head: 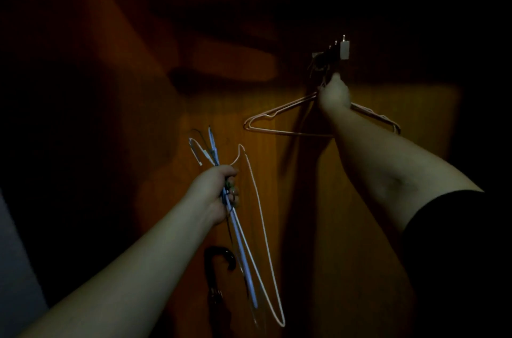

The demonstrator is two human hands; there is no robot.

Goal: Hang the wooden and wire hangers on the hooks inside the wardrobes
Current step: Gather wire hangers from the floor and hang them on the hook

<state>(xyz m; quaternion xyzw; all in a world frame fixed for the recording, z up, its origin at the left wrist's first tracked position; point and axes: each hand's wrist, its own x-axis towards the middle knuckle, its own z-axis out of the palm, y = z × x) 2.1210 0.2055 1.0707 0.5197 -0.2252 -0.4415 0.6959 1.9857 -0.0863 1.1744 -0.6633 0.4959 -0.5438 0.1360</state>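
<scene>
My right hand (333, 95) is raised and grips the neck of a pink wire hanger (279, 112), holding it up just below a row of small hooks (336, 49) on the wooden wardrobe wall. The hanger's top is hidden by my fingers and the dark. My left hand (219, 193) is lower and to the left, gripping a bunch of several wire hangers (249, 240), blue, white and pink, that hang down from my fist with their hooks pointing up.
The wardrobe's inside is dim brown wood (374, 240). A dark folded umbrella with a curved handle (219, 260) stands at the bottom, below my left hand. A pale surface (16, 268) shows at the far left edge.
</scene>
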